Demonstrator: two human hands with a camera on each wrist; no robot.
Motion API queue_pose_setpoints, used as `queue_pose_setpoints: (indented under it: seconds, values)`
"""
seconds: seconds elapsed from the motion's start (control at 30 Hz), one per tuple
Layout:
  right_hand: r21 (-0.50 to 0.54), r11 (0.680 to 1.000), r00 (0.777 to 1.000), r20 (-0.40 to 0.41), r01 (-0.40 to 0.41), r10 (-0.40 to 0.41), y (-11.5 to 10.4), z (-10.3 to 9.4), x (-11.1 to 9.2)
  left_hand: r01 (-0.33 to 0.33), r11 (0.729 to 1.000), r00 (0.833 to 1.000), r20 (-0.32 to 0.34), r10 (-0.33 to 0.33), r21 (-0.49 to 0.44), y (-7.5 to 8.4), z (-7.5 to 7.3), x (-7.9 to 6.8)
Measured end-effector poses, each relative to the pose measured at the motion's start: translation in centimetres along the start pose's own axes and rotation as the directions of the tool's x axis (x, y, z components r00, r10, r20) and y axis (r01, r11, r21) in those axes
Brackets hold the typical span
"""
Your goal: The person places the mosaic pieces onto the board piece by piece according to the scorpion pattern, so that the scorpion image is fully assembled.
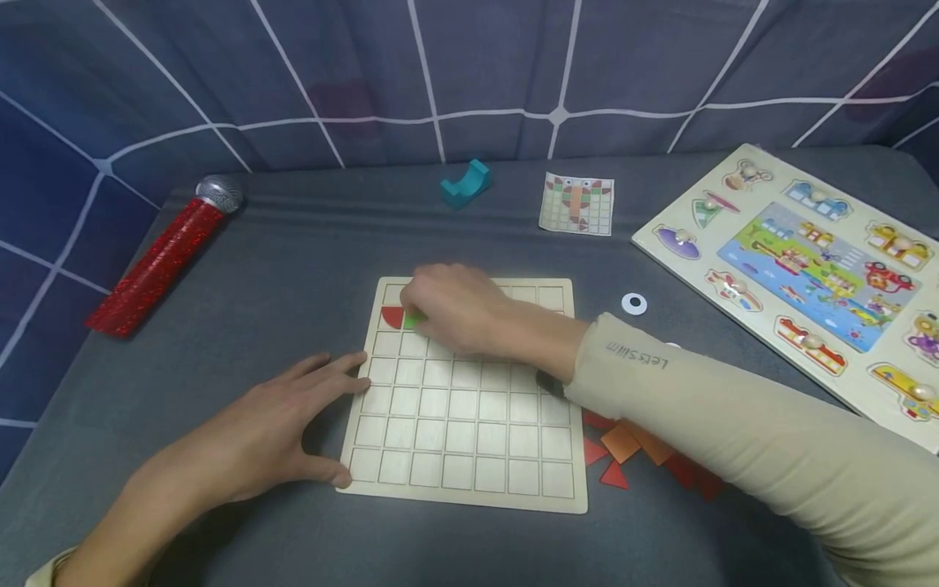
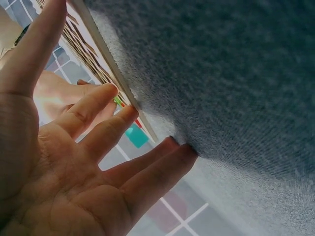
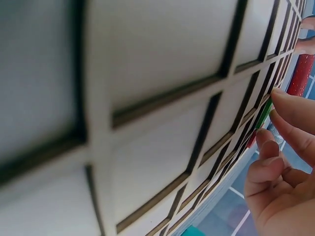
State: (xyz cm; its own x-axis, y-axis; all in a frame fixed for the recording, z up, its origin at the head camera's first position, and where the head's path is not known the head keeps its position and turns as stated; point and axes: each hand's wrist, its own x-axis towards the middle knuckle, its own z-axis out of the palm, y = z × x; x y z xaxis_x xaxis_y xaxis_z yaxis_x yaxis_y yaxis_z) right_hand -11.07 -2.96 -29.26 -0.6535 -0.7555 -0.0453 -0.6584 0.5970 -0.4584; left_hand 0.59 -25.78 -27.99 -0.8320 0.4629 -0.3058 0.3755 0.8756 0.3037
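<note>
A wooden grid board (image 1: 458, 436) lies on the grey table in front of me. In its second row from the far edge, at the left, sits a red quarter-circle tile (image 1: 392, 316). Just right of it, my right hand (image 1: 462, 310) pinches a green tile (image 1: 412, 320) between thumb and forefinger, partly hidden by the fingers. The right wrist view shows the green tile (image 3: 264, 112) low against the grid. With fingers spread, my left hand (image 1: 282, 420) touches the board's left edge, thumb near the front corner.
Red triangles and orange squares (image 1: 621, 442) lie beside the board, partly under my right sleeve. A white eye disc (image 1: 634, 304), a pattern card (image 1: 576, 204) and a teal curved block (image 1: 466, 184) sit farther back. Right is a knob puzzle (image 1: 800, 269); left, a red toy microphone (image 1: 165, 265).
</note>
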Motion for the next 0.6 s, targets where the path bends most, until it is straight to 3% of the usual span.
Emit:
queue_pose_setpoints:
  seconds: [0.6]
  values:
    - [0.035, 0.999, 0.999, 0.038, -0.014, 0.013, 0.07, -0.06, -0.23, -0.013, 1.000, 1.000, -0.005, 0.013, 0.007, -0.14, 0.10, -0.06]
